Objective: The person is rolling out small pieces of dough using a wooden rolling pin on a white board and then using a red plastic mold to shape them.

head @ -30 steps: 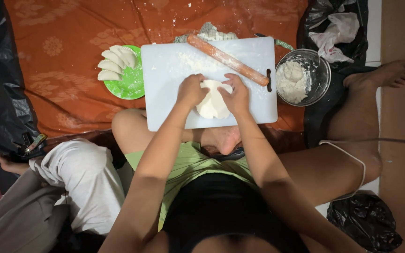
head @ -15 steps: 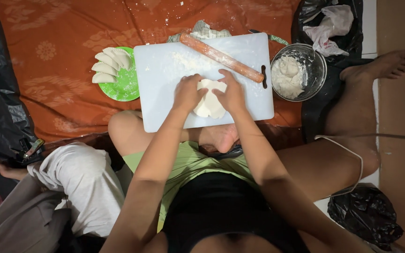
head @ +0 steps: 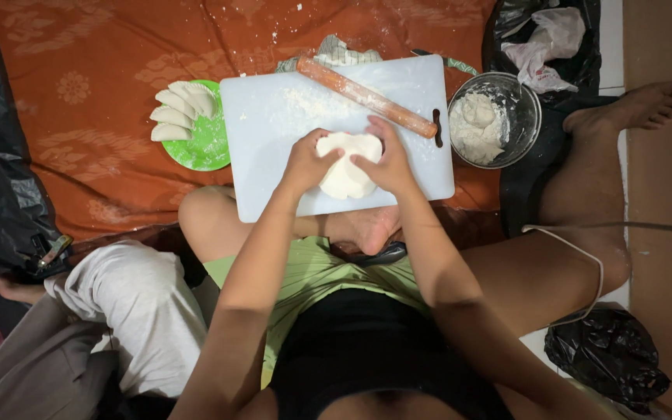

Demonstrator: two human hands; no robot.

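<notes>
Your left hand (head: 306, 162) and right hand (head: 386, 159) both close around a white dough piece (head: 346, 165) at the centre of the frame, holding it over the white cutting board (head: 274, 140). A wooden rolling pin (head: 365, 96) lies diagonally across the board's upper right. A green plate (head: 205, 144) with folded dumplings (head: 174, 113) sits upper left, and a glass bowl (head: 524, 105) of dough stands upper right.

Both forearms reach up from the bottom of the frame and meet near the centre — bare, elbows apart. The left hand (head: 305, 162) is curled, fingers bent inward. The right hand (head: 386, 159) mirrors it, fingertips pinching close beside the left — wrists slightly bent.
</notes>
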